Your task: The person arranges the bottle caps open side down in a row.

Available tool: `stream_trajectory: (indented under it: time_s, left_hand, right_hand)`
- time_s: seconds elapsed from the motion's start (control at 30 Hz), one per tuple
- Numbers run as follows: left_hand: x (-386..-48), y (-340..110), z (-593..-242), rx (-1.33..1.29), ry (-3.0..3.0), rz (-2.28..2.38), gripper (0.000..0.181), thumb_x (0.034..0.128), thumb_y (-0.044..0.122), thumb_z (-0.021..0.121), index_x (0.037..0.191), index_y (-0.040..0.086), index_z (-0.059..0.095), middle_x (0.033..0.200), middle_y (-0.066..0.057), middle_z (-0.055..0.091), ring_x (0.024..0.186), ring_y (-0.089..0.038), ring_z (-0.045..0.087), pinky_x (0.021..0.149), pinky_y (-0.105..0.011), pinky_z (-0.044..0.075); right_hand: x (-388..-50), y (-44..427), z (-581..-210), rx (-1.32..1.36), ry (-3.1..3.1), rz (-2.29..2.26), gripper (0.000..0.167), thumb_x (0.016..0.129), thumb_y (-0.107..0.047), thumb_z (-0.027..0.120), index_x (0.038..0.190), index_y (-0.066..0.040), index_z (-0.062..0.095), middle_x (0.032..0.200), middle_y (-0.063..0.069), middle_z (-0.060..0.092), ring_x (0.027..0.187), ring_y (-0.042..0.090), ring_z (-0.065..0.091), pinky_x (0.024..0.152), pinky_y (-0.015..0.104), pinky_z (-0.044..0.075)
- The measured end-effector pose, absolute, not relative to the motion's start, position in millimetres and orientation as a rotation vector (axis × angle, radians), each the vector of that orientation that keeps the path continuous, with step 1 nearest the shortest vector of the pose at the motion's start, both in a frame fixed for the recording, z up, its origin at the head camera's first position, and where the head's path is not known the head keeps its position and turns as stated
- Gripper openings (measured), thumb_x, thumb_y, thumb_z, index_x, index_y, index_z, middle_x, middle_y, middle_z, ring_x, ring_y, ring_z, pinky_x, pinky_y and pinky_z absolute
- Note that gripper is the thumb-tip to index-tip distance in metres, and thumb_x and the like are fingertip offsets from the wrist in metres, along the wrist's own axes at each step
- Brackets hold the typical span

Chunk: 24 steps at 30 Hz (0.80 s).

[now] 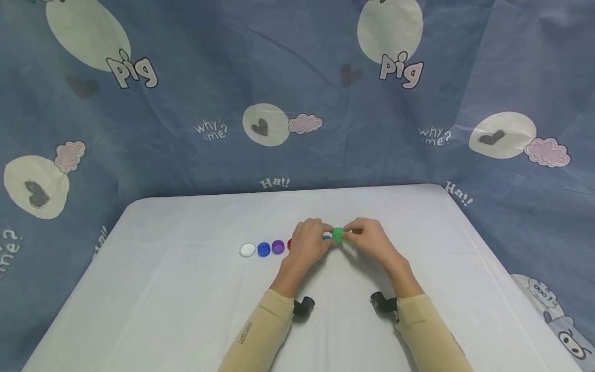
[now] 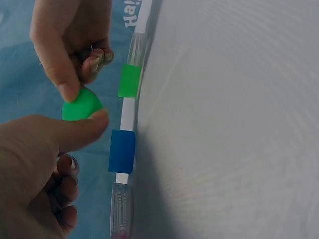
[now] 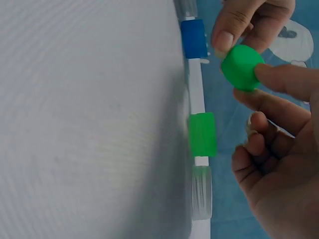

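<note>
The left hand (image 1: 308, 242) and right hand (image 1: 373, 241) pinch the green disc (image 3: 242, 68), raised above the table (image 1: 186, 310), well inside both side edges; tabletop extends rightward beyond the right hand.

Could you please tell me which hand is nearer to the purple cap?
Left. The left hand is just right of the purple cap, a red piece partly showing between them; the right hand is farther right, beyond the green cap both hands pinch.
</note>
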<state>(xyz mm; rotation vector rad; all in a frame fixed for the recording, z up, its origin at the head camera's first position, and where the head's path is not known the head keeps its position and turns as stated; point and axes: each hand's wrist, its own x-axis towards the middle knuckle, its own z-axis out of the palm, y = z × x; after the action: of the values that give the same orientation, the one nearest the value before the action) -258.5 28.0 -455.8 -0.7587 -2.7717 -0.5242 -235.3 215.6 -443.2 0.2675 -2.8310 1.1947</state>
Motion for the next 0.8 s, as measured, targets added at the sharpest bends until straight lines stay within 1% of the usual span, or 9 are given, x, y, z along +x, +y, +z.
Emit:
stream_trajectory:
  time_s: [0.1, 0.2, 0.27, 0.37, 0.53, 0.67, 0.8]
  left_hand:
    - [-258.2, 28.4, -455.5, -0.777, -2.734, -0.541, 0.034, 0.0826, 0.034, 0.08, 0.115, 0.025, 0.075, 0.094, 0.001, 0.073, 0.08, -0.017, 0.06, 0.07, -0.032, 0.044]
    - [-257.5, 28.1, -455.2, -0.787, -2.699, -0.566, 0.036, 0.0824, 0.034, 0.081, 0.117, 0.027, 0.074, 0.095, 0.001, 0.073, 0.081, -0.017, 0.06, 0.07, -0.032, 0.044]
    - [-257.4, 28.0, -455.4, -0.791, -2.694, -0.575, 0.035, 0.0829, 0.033, 0.08, 0.117, 0.028, 0.074, 0.094, 0.001, 0.073, 0.08, -0.017, 0.059, 0.07, -0.032, 0.044]
    - [-257.2, 27.1, -454.9, -0.786, -2.698, -0.584, 0.033, 0.0828, 0.034, 0.08, 0.114, 0.029, 0.075, 0.091, 0.001, 0.071, 0.078, -0.016, 0.058, 0.069, -0.032, 0.044]
    - [-257.6, 25.4, -454.2, -0.772, -2.736, -0.587, 0.034, 0.0822, 0.039, 0.079, 0.114, 0.028, 0.076, 0.091, 0.001, 0.071, 0.078, -0.016, 0.057, 0.069, -0.032, 0.044]
    - [-258.5, 25.4, -454.8, -0.779, -2.76, -0.596, 0.035, 0.0824, 0.041, 0.078, 0.114, 0.028, 0.076, 0.093, 0.002, 0.071, 0.08, -0.016, 0.058, 0.07, -0.032, 0.045]
    - [-258.4, 26.1, -454.2, -0.787, -2.773, -0.588, 0.036, 0.0826, 0.043, 0.078, 0.115, 0.028, 0.075, 0.093, 0.002, 0.071, 0.08, -0.015, 0.058, 0.071, -0.032, 0.045]
  right_hand:
    - [-235.0, 218.3, -442.9, 0.226, -2.837, 1.274, 0.018, 0.09, -0.025, 0.07, 0.099, -0.011, 0.078, 0.1, 0.005, 0.074, 0.096, 0.022, 0.066, 0.087, 0.042, 0.052]
    - [-235.1, 220.1, -441.3, 0.21, -2.845, 1.311, 0.02, 0.093, -0.025, 0.066, 0.097, -0.009, 0.078, 0.103, 0.008, 0.074, 0.1, 0.024, 0.067, 0.088, 0.042, 0.052]
    - [-234.6, 220.3, -439.9, 0.199, -2.849, 1.308, 0.021, 0.094, -0.023, 0.064, 0.097, -0.008, 0.078, 0.104, 0.01, 0.075, 0.098, 0.025, 0.066, 0.087, 0.041, 0.052]
    - [-234.5, 220.2, -439.9, 0.216, -2.866, 1.281, 0.022, 0.095, -0.023, 0.063, 0.099, -0.007, 0.078, 0.105, 0.011, 0.074, 0.098, 0.025, 0.066, 0.087, 0.042, 0.052]
    - [-235.8, 220.2, -442.2, 0.29, -2.941, 1.241, 0.024, 0.095, -0.026, 0.065, 0.108, -0.009, 0.077, 0.108, 0.008, 0.074, 0.103, 0.025, 0.066, 0.091, 0.045, 0.052]
    - [-236.0, 220.6, -442.8, 0.317, -2.982, 1.233, 0.026, 0.092, -0.026, 0.07, 0.111, -0.009, 0.076, 0.103, 0.005, 0.074, 0.095, 0.021, 0.064, 0.085, 0.039, 0.052]
    - [-236.2, 220.5, -444.4, 0.319, -2.978, 1.211, 0.026, 0.09, -0.024, 0.072, 0.11, -0.008, 0.076, 0.094, 0.004, 0.073, 0.082, 0.017, 0.058, 0.076, 0.032, 0.049]
